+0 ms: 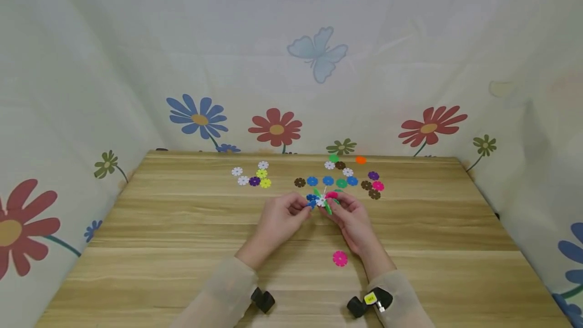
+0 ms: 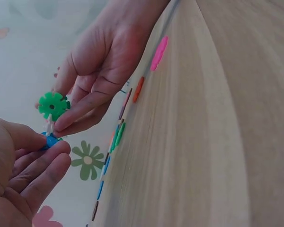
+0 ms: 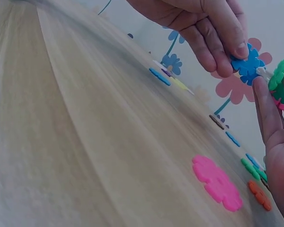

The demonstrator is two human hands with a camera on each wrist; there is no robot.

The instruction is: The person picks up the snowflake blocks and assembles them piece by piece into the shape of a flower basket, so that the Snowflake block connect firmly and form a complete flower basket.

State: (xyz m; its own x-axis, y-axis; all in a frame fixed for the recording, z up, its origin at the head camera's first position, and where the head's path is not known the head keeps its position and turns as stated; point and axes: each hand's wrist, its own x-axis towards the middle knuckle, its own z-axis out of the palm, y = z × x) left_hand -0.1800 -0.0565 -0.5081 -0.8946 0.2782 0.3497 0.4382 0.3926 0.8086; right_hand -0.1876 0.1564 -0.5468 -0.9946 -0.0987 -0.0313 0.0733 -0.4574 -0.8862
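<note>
Both hands meet above the middle of the table around a small cluster of interlocking plastic snowflake discs. My left hand (image 1: 284,216) pinches a blue disc (image 3: 247,65) between thumb and fingers at the cluster's left side. A white disc (image 1: 321,201) joins the blue to the rest at the centre. From the right, my right hand (image 1: 352,219) grips the cluster by its green disc (image 2: 53,105) and pink disc (image 1: 331,195). In the right wrist view the green disc (image 3: 278,75) stands at an angle to the white one, and fingers partly hide the pink.
A loose pink disc (image 1: 340,258) lies nearer the person, by the right forearm. Beyond the hands, several flat discs in blue, brown (image 1: 299,182), green and other colours are spread out. A white, yellow (image 1: 265,183) and purple group lies left; an orange disc (image 1: 361,160) is near the far edge.
</note>
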